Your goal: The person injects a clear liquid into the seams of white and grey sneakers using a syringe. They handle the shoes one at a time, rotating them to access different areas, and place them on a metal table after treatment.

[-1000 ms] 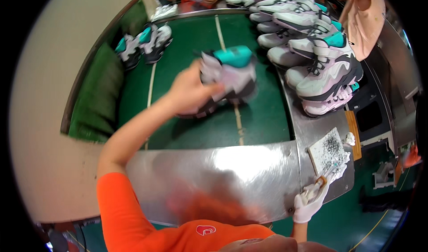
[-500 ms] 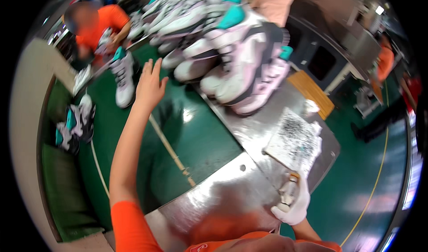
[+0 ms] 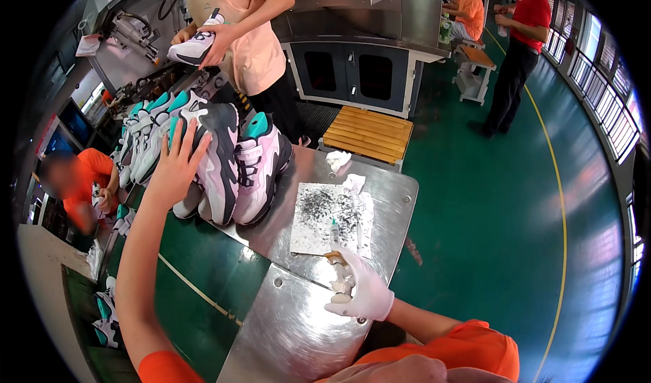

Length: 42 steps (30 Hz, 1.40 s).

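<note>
My bare left hand (image 3: 178, 166) reaches up with fingers spread and lies over the grey and pale-pink sneaker (image 3: 220, 156) at the front of a row. I cannot tell how firmly it touches. Beside that shoe stands a pink and white sneaker (image 3: 258, 169) with a teal tongue lining. My right hand (image 3: 369, 291), in a white glove, is curled above the metal table (image 3: 291, 329). Its fingers close round a lumpy off-white thing (image 3: 342, 279) with a brownish end, whose kind I cannot make out. Just beyond lies a black-speckled white cloth (image 3: 308, 213) with a slim green-tipped tube (image 3: 334, 230).
More sneakers (image 3: 139, 135) line the green surface. A crumpled white wad (image 3: 337, 160) sits near the table's far edge. Past it are a slatted wooden platform (image 3: 369, 135) and a dark-doored cabinet (image 3: 352, 71). A co-worker in a peach top (image 3: 254, 54) holds a sneaker; others stand or sit farther off.
My view has swung to the right. My left hand, earlier over the green surface beside the shoes, is now at the front sneaker. The right hand stays curled near the cloth.
</note>
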### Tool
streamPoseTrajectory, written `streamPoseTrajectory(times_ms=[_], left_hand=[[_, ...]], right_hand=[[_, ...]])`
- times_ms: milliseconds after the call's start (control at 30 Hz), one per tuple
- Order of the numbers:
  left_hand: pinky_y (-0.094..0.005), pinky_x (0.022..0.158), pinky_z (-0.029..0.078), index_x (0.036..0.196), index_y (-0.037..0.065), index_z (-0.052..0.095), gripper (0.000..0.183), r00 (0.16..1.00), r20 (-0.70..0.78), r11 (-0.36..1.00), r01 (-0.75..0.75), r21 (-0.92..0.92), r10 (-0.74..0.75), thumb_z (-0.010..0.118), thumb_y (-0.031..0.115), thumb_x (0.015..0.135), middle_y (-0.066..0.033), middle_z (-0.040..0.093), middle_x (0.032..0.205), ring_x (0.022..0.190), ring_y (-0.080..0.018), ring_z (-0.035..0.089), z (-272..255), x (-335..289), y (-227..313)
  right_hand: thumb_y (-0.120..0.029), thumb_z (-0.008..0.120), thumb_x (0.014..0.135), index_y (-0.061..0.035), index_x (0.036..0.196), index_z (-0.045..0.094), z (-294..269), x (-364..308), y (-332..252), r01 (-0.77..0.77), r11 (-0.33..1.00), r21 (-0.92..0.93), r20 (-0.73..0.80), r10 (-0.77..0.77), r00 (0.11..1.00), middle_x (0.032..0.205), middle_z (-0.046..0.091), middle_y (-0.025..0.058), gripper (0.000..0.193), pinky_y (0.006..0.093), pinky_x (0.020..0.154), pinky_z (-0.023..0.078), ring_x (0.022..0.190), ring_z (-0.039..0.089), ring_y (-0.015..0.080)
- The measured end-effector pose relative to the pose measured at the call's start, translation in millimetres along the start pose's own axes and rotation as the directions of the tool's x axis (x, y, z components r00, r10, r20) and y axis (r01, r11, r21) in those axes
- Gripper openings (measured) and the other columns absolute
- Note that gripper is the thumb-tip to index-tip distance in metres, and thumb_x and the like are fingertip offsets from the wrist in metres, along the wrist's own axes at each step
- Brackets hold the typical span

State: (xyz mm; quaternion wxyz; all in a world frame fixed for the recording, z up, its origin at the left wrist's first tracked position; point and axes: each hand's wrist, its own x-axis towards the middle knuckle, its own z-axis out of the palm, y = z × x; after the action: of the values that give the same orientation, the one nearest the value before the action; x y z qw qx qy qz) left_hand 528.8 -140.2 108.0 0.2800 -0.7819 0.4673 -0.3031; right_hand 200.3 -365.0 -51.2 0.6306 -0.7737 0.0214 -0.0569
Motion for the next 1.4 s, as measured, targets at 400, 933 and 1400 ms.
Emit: streamPoseTrajectory(times_ms=[400, 933, 1400], left_hand=[[-0.0422, 0.075, 0.057, 0.127, -0.002, 0.051, 0.05, 0.97, 0.064, 0.969, -0.24, 0.06, 0.236, 0.059, 0.012, 0.08, -0.0312, 0.05, 0.13, 0.109, -0.0458, 0.057, -110.8, -59.0, 39.1], [-0.0434, 0.094, 0.041, 0.118, 0.007, 0.055, 0.07, 0.862, 0.382, 0.567, 0.506, -0.65, -0.332, 0.086, 0.027, 0.059, -0.0095, 0.061, 0.113, 0.106, -0.0335, 0.055, -259.6, -250.6, 182.6], [-0.052, 0.094, 0.04, 0.119, 0.008, 0.047, 0.059, 0.709, 0.202, 0.565, 0.674, -0.476, -0.675, 0.078, 0.01, 0.069, -0.0175, 0.057, 0.125, 0.117, -0.0391, 0.055, -300.6, -328.2, 302.1]], right_hand=[[-0.018, 0.083, 0.064, -0.0039, 0.142, 0.032, -0.9, -2.3, -1.1, 0.026, 0.998, -0.06, -0.096, -0.031, 0.995, 0.117, 0.056, 0.0149, 0.094, 0.0317, 0.082, 0.052, 0.095, 0.062, 0.0194], [-0.014, 0.082, 0.06, 0.0004, 0.135, 0.041, -15.1, -38.7, -22.0, -0.026, 0.999, -0.041, 0.203, 0.034, 0.979, 0.115, 0.053, 0.0117, 0.086, 0.0314, 0.091, 0.046, 0.099, 0.055, 0.0198], [-0.003, 0.077, 0.058, -0.0035, 0.14, 0.038, -35.2, -15.8, -11.2, 0.108, 0.988, -0.112, 0.464, -0.044, 0.885, 0.125, 0.05, 0.0088, 0.09, 0.0292, 0.097, 0.042, 0.113, 0.051, 0.0175]])
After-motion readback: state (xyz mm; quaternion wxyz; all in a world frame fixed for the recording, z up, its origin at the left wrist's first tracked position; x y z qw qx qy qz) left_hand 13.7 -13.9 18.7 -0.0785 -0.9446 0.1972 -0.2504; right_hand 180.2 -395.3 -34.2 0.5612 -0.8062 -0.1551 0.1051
